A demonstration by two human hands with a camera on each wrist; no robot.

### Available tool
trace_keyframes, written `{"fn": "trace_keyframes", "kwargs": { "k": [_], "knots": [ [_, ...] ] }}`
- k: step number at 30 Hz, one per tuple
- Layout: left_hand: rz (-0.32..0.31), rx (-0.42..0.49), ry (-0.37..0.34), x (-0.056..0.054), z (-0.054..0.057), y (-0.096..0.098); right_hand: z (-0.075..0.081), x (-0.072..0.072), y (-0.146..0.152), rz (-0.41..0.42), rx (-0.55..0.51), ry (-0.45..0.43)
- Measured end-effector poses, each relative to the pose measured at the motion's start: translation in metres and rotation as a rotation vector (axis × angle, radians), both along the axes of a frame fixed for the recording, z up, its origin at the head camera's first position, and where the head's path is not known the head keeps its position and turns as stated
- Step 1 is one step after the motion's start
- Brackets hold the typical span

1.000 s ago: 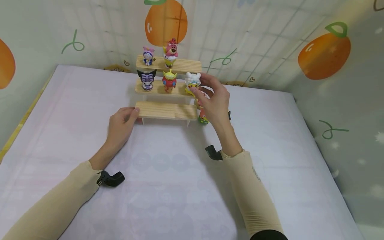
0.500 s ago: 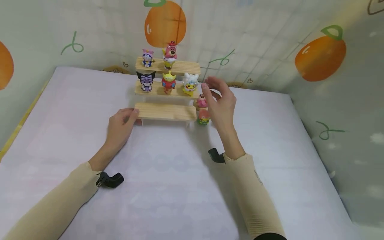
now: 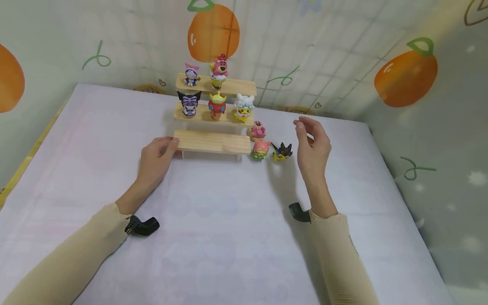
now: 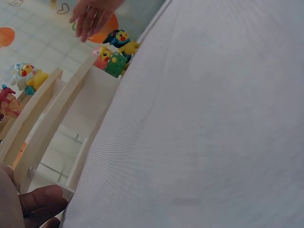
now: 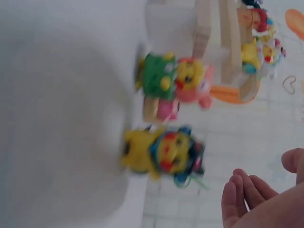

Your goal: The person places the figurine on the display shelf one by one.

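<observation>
My left hand (image 3: 155, 159) grips the left end of the lowest step of a three-step wooden display stand (image 3: 211, 142), thumb on top. Its curled fingers (image 4: 42, 199) show by the stand's end in the left wrist view. My right hand (image 3: 314, 148) hangs in the air with nothing in it, right of a yellow figurine with a dark spiky top (image 3: 282, 151). Beside the stand's right end are a pink-and-green figurine (image 3: 261, 149) and a pink bear figurine (image 3: 258, 130). On the middle step's right end stands a white-hooded yellow figurine (image 3: 243, 108).
A purple-and-black figurine (image 3: 189, 104) and a red-and-yellow figurine (image 3: 217, 106) share the middle step. The top step bears a small purple-and-blue figurine (image 3: 191, 75) and a taller pink bear figurine (image 3: 219, 72). A pale cloth covers the table (image 3: 213, 237), with a fruit-printed curtain (image 3: 335, 55) behind.
My right hand has let go of the white-hooded figurine on the middle step and moved right and down, uncovering the figurines beside the stand. My left hand has stayed on the stand.
</observation>
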State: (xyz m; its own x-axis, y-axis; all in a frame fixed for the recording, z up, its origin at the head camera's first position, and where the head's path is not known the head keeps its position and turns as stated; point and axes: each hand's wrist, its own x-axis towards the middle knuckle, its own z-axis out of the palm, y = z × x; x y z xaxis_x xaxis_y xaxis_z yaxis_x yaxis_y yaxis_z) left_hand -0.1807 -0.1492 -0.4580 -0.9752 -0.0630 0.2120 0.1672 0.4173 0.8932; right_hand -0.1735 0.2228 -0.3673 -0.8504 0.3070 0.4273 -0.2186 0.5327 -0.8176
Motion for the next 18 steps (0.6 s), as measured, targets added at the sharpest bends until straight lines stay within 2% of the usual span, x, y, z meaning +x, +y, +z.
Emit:
{"fn": "trace_keyframes", "kwargs": {
  "k": [3, 5, 13, 18],
  "knots": [
    [-0.008, -0.005, -0.007, 0.000, 0.000, 0.001, -0.008, 0.010, 0.016, -0.033, 0.019, -0.042],
    [-0.012, -0.004, -0.006, 0.000, 0.001, 0.001, -0.014, 0.016, 0.023, -0.021, 0.016, -0.072],
    [-0.018, -0.004, -0.006, 0.000, 0.003, 0.000, -0.033, 0.020, 0.029, 0.191, -0.063, -0.158],
    [-0.010, -0.004, -0.007, 0.001, 0.003, -0.001, -0.039, 0.017, 0.031, 0.244, -0.029, -0.220]
  ]
}}
